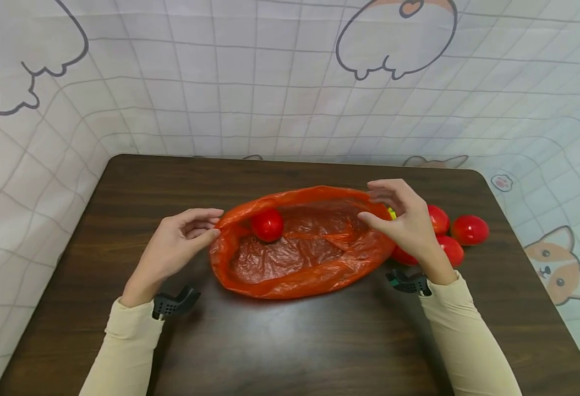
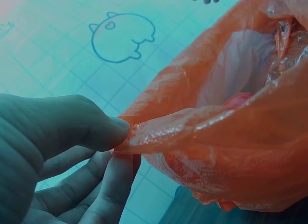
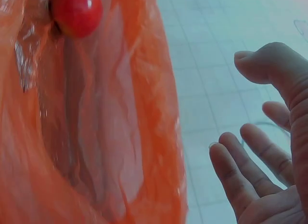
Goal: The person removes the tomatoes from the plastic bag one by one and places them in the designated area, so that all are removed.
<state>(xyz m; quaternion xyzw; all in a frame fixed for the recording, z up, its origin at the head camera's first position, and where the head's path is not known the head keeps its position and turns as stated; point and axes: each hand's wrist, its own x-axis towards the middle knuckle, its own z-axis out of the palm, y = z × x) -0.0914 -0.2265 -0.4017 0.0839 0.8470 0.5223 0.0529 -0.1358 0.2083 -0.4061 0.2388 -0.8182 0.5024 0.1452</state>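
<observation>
An orange-red plastic bag (image 1: pixel 290 289) lies on the table with its mouth spread wide. Inside it, toward the left end, sits one shiny red round fruit (image 1: pixel 267 225). My left hand (image 1: pixel 173 242) pinches the left end of the bag's rim between thumb and forefinger; the left wrist view shows the plastic (image 2: pixel 163 135) drawn to a fold there. At the bag's right end is my right hand (image 1: pixel 409 223), thumb and fingers apart. The right wrist view shows that hand (image 3: pixel 264 180) beside the rim, holding nothing.
Several red round fruits (image 1: pixel 470 230) lie on the dark wooden table (image 1: pixel 280 346) to the right, partly behind the right hand. A small yellow thing (image 1: pixel 392 213) peeks out beside that hand. White gridded cloth (image 1: pixel 280 99) hangs behind the table and along its sides.
</observation>
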